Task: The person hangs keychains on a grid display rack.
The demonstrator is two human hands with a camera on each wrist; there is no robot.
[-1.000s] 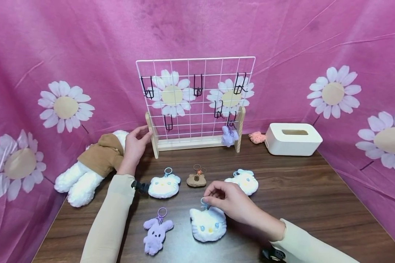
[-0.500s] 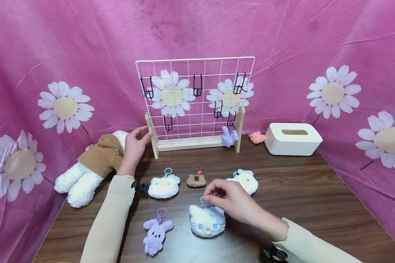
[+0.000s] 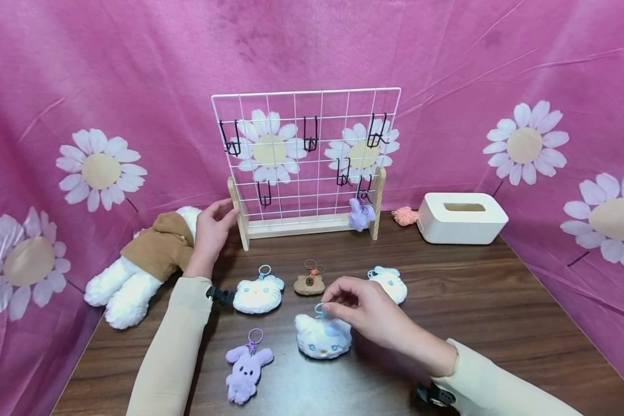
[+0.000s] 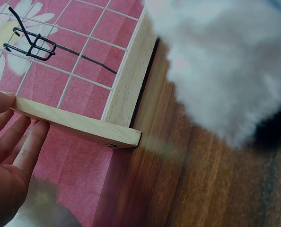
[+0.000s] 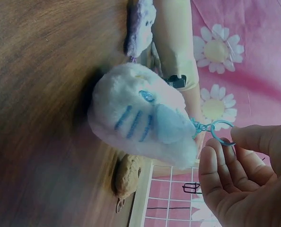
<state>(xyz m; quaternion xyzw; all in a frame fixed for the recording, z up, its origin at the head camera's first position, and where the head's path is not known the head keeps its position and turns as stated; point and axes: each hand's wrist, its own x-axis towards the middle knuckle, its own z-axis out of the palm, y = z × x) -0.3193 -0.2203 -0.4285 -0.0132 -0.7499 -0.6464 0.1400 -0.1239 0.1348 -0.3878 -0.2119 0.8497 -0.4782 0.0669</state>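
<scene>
Head view: on the surface (image 3: 478, 312), the grid rack (image 3: 296, 227) stands, your left grip (image 3: 213, 236) pinching its left wooden post (image 3: 241, 224); nearer you is the white cat plush (image 3: 322, 338), surface contact unclear; your right grip (image 3: 368, 311) pinches its blue ring (image 5: 213, 134).

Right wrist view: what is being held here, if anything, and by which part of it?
The white plush cat-face charm, held in the right hand by its blue ring.
</scene>
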